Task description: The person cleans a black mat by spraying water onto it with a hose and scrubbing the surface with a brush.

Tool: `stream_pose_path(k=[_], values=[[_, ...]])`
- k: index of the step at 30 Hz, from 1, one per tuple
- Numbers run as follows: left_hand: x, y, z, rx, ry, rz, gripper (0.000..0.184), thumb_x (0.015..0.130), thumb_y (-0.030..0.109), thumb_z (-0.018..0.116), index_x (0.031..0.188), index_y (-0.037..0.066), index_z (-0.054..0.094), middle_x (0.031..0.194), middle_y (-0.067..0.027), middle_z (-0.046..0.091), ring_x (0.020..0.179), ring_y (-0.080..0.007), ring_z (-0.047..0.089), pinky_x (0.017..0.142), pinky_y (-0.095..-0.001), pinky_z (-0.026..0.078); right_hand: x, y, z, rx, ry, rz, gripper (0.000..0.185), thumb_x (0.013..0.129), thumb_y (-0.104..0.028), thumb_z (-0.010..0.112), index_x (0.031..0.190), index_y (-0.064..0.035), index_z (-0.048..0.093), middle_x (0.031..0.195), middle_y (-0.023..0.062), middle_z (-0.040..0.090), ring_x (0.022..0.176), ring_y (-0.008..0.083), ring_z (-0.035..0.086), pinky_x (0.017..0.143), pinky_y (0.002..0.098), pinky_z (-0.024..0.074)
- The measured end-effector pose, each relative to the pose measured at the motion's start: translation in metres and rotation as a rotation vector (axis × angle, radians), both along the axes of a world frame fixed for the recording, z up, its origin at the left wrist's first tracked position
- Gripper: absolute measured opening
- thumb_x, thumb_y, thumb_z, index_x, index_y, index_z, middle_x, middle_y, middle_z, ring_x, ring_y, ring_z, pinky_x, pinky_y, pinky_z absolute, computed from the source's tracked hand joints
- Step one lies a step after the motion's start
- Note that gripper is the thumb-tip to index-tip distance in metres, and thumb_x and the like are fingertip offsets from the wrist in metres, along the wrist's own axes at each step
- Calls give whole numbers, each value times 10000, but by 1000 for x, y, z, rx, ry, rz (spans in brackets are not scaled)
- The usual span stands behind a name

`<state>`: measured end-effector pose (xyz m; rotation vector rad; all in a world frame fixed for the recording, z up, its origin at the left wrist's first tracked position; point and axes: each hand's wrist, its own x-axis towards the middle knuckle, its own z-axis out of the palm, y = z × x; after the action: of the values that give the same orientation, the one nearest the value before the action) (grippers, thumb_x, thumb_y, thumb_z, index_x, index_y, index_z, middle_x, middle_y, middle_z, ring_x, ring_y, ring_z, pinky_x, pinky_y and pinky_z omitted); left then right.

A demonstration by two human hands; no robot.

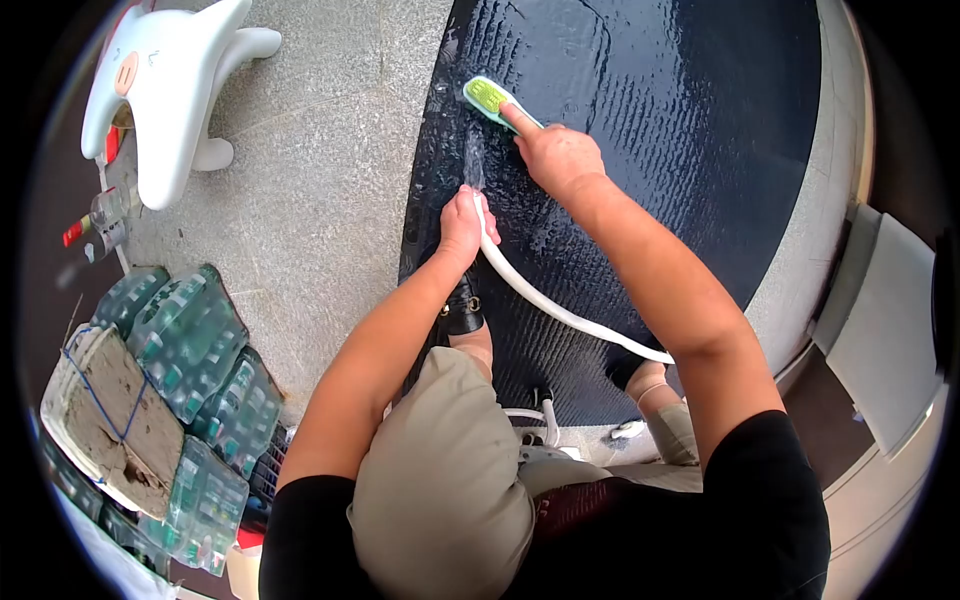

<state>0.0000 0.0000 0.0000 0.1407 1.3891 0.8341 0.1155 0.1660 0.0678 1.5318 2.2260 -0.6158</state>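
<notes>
My left hand (463, 226) is closed round the end of a white hose (540, 297), and water sprays from it onto a wet black ribbed mat (640, 130). My right hand (562, 158) grips a brush (487, 97) with a pale blue body and a green upper face, one finger stretched along its top. The brush lies against the mat just beyond the spray, near the mat's left edge. Its bristles are hidden underneath. From my left hand the hose curves down and right toward my foot.
A white animal-shaped seat (165, 85) stands at upper left. Below it are bottles (107, 215), wrapped packs of green bottles (185, 340) and a dirty foam box lid (110, 420) tied with blue cord. Grey panels (885, 320) stand at right. My shoes rest on the mat.
</notes>
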Motion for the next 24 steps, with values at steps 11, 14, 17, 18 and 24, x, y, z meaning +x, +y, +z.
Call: stream_pose_path(k=[11,14,17,18,24], values=[[2,-2,10,-93,-5,188,407,949,370,276,752,63,455,513,-103,452,394,-232,456,427,-367,442,16,-114,5,-273,112,144,499,960,-331,452,1434,-400,314,879,185,603,743,336,668,652,447,542],[-2,-1,9,-85,6,132,414,958,379,249,766,72,450,515,-107,456,422,-251,470,449,-379,437,-5,-60,0,-173,100,209,475,961,-345,457,1412,-419,329,914,167,628,764,319,674,652,424,548],[-3,-1,5,-79,4,130,414,958,377,245,766,73,450,513,-107,455,429,-252,476,461,-379,441,-27,41,-19,90,89,-19,422,987,-336,393,1407,-338,353,913,137,680,792,312,669,681,432,531],[-3,-2,6,-75,-5,110,414,958,377,244,766,74,450,511,-106,455,431,-254,479,468,-378,443,-29,73,-22,140,91,-65,415,991,-323,370,1406,-319,358,942,129,689,850,311,666,717,447,518],[-3,-3,4,-45,-9,22,408,957,366,258,765,66,457,503,-107,455,414,-249,479,469,-375,453,-25,2,-24,62,152,-92,471,970,-311,436,1427,-338,329,888,190,648,804,346,660,717,453,523]])
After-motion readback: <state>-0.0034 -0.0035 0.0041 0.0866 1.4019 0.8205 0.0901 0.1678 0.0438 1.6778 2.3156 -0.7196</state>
